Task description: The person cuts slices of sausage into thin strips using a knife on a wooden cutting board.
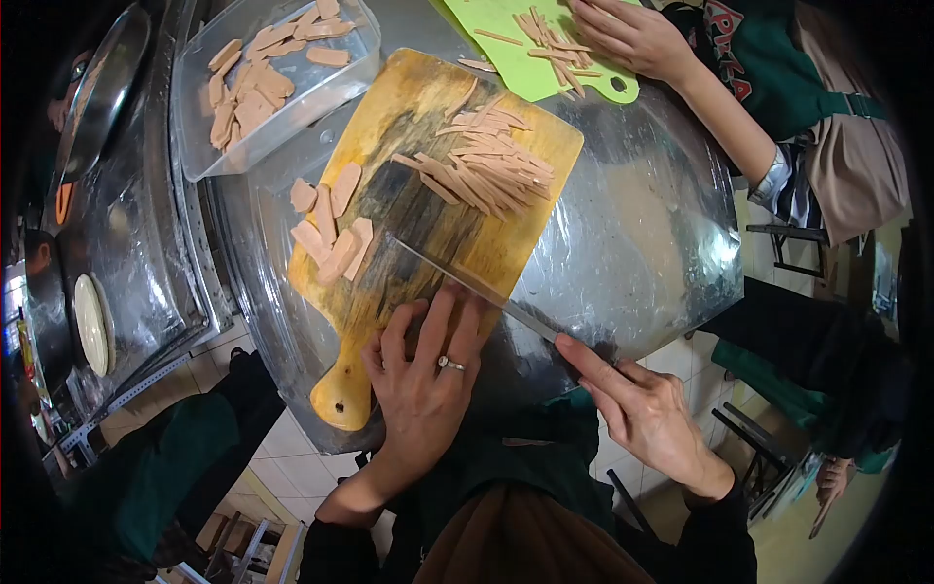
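Note:
My right hand (652, 414) is closed round the handle of a long knife (477, 284), its blade slanting over the lower part of a wooden board (389, 112). Beside the blade, my left hand (423, 375) lies near the board's lower edge, a ring on one finger; the fingers bend down and whatever is under them is hidden. Thin pinkish-brown strips (491, 165) are heaped on the board's upper right. Several flat slices (336, 243) of the same colour rest at its left side, partly overlapping.
At the upper left, a clear plastic tub (326, 117) holds more slices. A co-worker's hand (632, 37) touches a green board (501, 58) with strips at the top. Metal tabletop (632, 214) surrounds the boards. Other people stand around its edges.

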